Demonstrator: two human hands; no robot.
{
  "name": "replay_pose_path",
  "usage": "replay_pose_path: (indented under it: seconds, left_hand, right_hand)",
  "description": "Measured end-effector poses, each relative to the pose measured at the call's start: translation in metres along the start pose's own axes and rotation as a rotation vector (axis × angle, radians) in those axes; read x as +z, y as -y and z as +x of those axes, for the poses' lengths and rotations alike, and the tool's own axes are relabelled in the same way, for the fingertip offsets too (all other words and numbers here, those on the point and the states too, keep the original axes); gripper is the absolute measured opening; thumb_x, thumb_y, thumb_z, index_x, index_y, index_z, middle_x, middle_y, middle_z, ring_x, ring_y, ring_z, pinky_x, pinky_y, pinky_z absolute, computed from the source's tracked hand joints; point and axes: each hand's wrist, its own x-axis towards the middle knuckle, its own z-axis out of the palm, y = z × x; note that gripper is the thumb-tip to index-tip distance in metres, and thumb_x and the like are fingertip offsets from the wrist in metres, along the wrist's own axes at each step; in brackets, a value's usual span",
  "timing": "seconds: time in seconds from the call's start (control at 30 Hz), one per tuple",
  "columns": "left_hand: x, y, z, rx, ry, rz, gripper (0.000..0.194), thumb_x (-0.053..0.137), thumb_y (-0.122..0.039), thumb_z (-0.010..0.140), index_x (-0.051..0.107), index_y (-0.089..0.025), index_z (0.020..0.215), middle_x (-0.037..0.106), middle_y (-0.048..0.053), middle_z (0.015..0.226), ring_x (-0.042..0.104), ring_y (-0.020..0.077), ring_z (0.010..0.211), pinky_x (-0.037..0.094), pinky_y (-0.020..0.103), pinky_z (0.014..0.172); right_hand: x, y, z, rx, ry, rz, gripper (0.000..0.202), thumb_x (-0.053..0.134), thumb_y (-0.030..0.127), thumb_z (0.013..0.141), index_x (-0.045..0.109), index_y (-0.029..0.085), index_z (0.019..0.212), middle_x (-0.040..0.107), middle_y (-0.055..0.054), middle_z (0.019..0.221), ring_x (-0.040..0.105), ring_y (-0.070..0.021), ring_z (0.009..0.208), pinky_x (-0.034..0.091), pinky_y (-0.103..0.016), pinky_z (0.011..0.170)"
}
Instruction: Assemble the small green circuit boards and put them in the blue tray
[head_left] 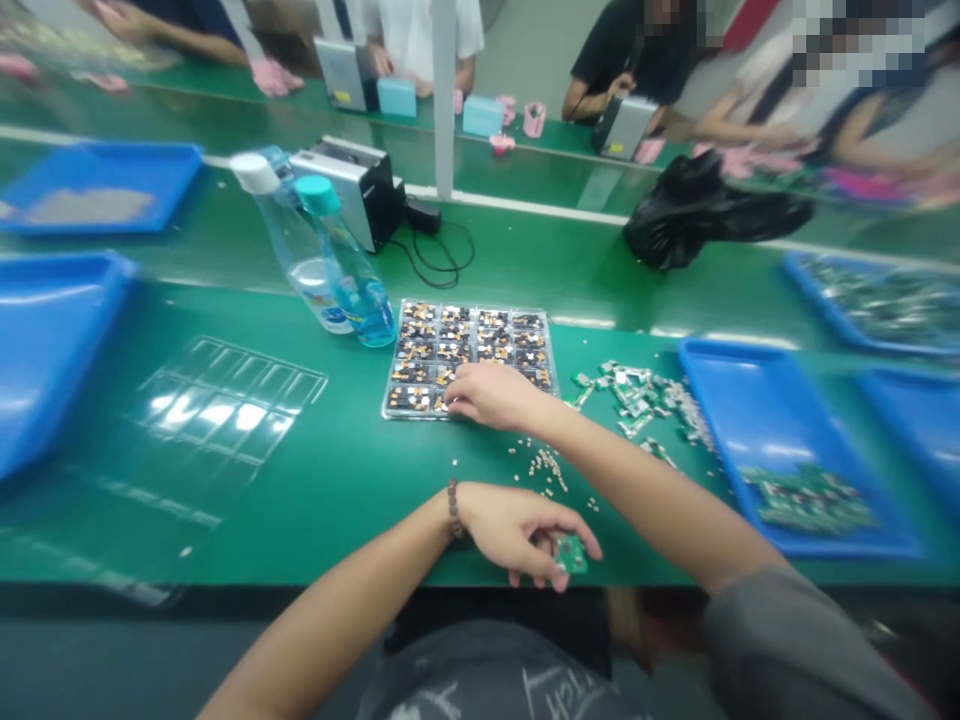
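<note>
My left hand (517, 530), with a beaded bracelet at the wrist, holds a small green circuit board (571, 554) between thumb and fingers near the table's front edge. Further forward, my right hand (491, 394) reaches over the front of a clear compartment tray (555, 360) filled with small black, white and orange parts. Its fingers bend down into the tray, and their tips and anything between them are hidden. Tiny pale pieces (546, 466) lie scattered between my hands. To the right is a loose pile of small green and white boards (637, 395).
Two bottles (364, 300) stand left of the tray, before a metal box (352, 180) with a black cable. An empty clear tray (225, 405) lies left. Blue trays flank both sides, one (780, 420) holding boards. A black bag (697, 215) lies behind; people sit opposite.
</note>
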Motion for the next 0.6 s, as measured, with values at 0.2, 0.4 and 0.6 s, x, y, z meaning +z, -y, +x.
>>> replay_pose_path:
  seconds: [0.2,0.4,0.6]
  left_hand:
    - [0.001,0.002,0.000,0.007,-0.030,-0.022,0.049,0.062,-0.016,0.074,0.059,-0.026,0.123,0.066,0.000,0.071,0.063,0.0198,0.059,0.053,0.028,0.043]
    - [0.001,0.005,0.000,0.066,-0.115,-0.033,0.046,0.064,-0.015,0.072,0.064,-0.025,0.117,0.066,0.001,0.069,0.063,0.0198,0.056,0.053,0.027,0.040]
    - [-0.007,0.003,0.001,0.128,-0.313,-0.119,0.044,0.060,-0.017,0.080,0.059,-0.023,0.123,0.065,0.005,0.080,0.064,0.0175,0.067,0.055,0.024,0.047]
  right_hand:
    - [-0.002,0.015,0.013,0.109,0.063,-0.066,0.022,0.059,0.034,0.090,0.073,0.017,0.086,0.069,-0.009,0.089,0.061,-0.0202,0.082,0.041,-0.030,0.067]
    - [0.000,0.025,0.013,0.201,0.060,0.039,0.009,0.065,0.021,0.080,0.072,0.019,0.085,0.071,-0.007,0.087,0.062,-0.0197,0.080,0.042,-0.029,0.066]
    - [-0.013,-0.004,-0.023,0.233,-0.229,0.413,0.013,0.058,0.025,0.087,0.070,0.020,0.088,0.070,-0.001,0.083,0.059,-0.0126,0.073,0.042,-0.025,0.069]
